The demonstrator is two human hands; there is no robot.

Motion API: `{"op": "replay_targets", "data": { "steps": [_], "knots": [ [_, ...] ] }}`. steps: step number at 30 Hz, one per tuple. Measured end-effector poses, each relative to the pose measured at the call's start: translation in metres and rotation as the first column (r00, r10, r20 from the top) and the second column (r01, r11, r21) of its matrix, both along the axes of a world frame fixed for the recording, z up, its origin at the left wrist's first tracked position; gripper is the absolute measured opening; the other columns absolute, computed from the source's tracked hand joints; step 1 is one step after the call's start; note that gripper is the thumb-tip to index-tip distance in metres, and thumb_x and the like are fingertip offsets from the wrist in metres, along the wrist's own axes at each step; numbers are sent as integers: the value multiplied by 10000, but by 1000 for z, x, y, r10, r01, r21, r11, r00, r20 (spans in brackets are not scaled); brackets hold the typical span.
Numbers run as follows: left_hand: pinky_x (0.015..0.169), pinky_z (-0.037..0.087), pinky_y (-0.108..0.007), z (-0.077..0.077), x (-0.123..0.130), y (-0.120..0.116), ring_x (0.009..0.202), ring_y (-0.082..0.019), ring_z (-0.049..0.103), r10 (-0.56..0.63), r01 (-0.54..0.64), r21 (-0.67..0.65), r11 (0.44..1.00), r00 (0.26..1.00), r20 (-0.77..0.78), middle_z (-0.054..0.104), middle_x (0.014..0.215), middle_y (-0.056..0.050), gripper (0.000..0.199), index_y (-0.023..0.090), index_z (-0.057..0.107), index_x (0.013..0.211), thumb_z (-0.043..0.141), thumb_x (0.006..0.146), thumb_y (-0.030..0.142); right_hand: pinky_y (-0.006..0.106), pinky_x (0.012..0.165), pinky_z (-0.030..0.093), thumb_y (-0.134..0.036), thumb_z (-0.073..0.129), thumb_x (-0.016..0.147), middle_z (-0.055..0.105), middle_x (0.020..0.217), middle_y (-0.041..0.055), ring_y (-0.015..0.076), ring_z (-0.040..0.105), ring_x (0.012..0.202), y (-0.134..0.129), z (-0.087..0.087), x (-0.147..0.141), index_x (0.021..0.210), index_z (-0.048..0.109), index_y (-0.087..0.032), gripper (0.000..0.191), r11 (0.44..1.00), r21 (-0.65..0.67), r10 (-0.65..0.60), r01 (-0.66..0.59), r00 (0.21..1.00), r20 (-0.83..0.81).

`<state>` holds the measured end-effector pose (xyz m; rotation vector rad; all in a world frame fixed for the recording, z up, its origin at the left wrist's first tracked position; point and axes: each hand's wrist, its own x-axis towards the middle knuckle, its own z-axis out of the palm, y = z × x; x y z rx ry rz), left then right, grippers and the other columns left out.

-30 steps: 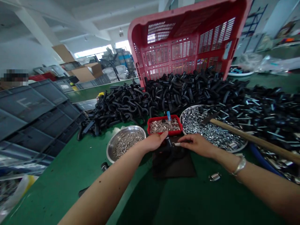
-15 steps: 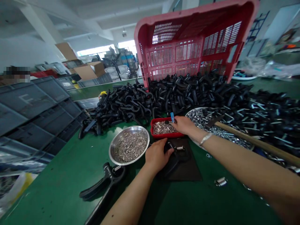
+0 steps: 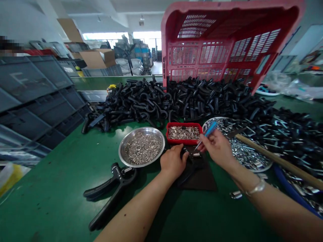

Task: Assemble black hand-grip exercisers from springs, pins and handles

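Note:
On a dark mat (image 3: 202, 178), my left hand (image 3: 173, 161) is closed on a black hand grip (image 3: 188, 171) with a metal spring (image 3: 196, 155). My right hand (image 3: 217, 149) pinches a blue-handled tool (image 3: 210, 128), its thin tip pointing down beside the spring. Just behind stands a red tray (image 3: 185, 141) of small metal pins. To the left is a steel bowl (image 3: 121, 148) full of tiny metal parts. Another black hand grip (image 3: 118, 183), with its own spring, lies on the green table left of my left arm.
A big pile of black handles (image 3: 141, 104) spreads before a tipped red crate (image 3: 165, 50). At right, a wooden-handled hammer (image 3: 275, 156) lies across a plate of metal parts (image 3: 262, 170). Grey crates (image 3: 32, 87) are stacked at left. A loose spring (image 3: 236, 195) sits near my right wrist.
My right hand has come away from the red tray toward the spring, with the blue tool tilted. My left hand stays on the black grip. The view has shifted.

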<state>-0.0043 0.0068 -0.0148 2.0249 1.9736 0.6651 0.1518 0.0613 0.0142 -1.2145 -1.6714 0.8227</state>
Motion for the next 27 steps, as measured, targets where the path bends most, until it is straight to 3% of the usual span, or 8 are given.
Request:
{"op": "replay_targets", "data": {
  "steps": [2, 6, 11, 18, 21, 25, 27],
  "knots": [
    [801, 444, -312, 0, 2, -1, 966, -209, 569, 9, -9, -6, 1000, 1000, -13, 580, 1159, -29, 409, 240, 491, 1198, 375, 857, 435, 297, 482, 536, -461, 541, 763, 635, 695, 17, 169, 626, 541, -23, -16, 2, 898, 407, -216, 310, 995, -81, 46, -54, 993, -105],
    [840, 428, -301, 1, 2, -1, 995, -198, 555, -2, 2, -23, 1000, 1000, -26, 568, 1176, -38, 405, 225, 480, 1211, 350, 873, 407, 343, 560, 570, -438, 585, 742, 633, 709, 18, 189, 648, 628, -36, -36, 3, 920, 407, -211, 339, 994, -109, -26, 2, 974, -223],
    [857, 425, -298, 1, 1, 0, 1005, -192, 550, -16, 16, -18, 1000, 1000, -16, 564, 1184, -32, 387, 220, 483, 1209, 344, 880, 369, 348, 530, 575, -418, 585, 749, 620, 741, 14, 194, 647, 650, -32, -36, 4, 913, 403, -228, 311, 994, -105, -72, 42, 950, -304],
    [862, 427, -297, 0, 0, 0, 1015, -194, 545, -21, 21, -12, 1000, 1000, 18, 568, 1177, -34, 394, 216, 487, 1204, 378, 866, 385, 345, 515, 569, -404, 580, 754, 607, 749, 27, 198, 642, 637, -38, -36, -1, 929, 398, -231, 306, 996, -50, -84, 74, 964, -251],
    [882, 417, -291, -1, 0, 2, 1026, -188, 539, -27, 27, -11, 1000, 999, 37, 565, 1182, -30, 388, 212, 491, 1200, 389, 863, 374, 320, 517, 562, -416, 577, 751, 603, 734, 7, 173, 639, 602, -39, -31, -6, 904, 367, -231, 319, 989, -123, -120, 85, 940, -318],
    [894, 410, -282, -2, -2, 4, 1033, -182, 536, -43, 45, -27, 999, 997, 60, 569, 1177, -26, 379, 216, 504, 1190, 413, 854, 365, 257, 475, 535, -442, 602, 711, 594, 631, -28, 136, 620, 518, -38, -21, -9, 879, 393, -198, 362, 916, -375, 7, -144, 939, -344],
    [893, 412, -285, -1, -3, 4, 1035, -184, 535, -43, 45, -24, 999, 997, 67, 567, 1181, -28, 383, 211, 505, 1191, 414, 853, 368, 246, 476, 531, -442, 611, 701, 601, 630, -30, 134, 625, 526, -37, -20, -9, 891, 405, -191, 376, 887, -412, 56, -206, 936, -348]
  ]
}}
